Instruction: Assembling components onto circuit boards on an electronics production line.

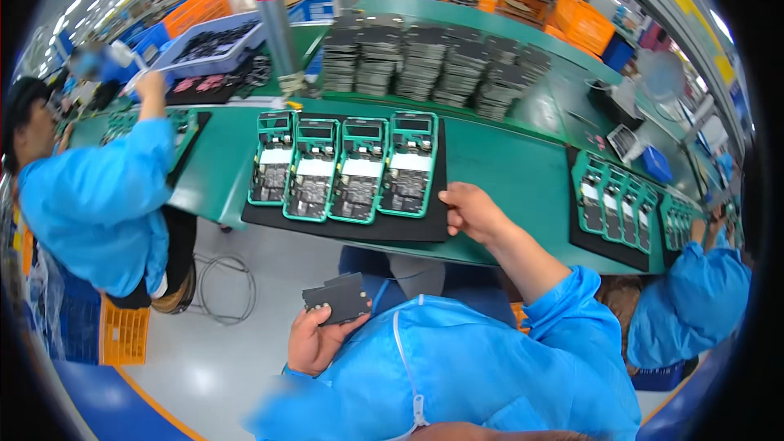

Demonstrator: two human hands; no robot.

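My left hand point(317, 345) is closed around a few thin dark grey plates point(341, 299), fanned slightly over one another, low in front of my body. On the green bench, my right hand point(472, 211) grips the right edge of a black mat point(371, 231) between thumb and fingers. Several green-framed device housings point(357, 170) lie side by side on that mat, their circuit boards exposed. Each has a dark window at the top and a white strip across the middle.
Tall stacks of dark grey plates point(425, 61) stand behind the mat. At the left a co-worker in blue point(94, 196) reaches toward a lilac bin point(216, 45). To the right, another mat point(604, 247) carries similar housings beside a second co-worker point(686, 310).
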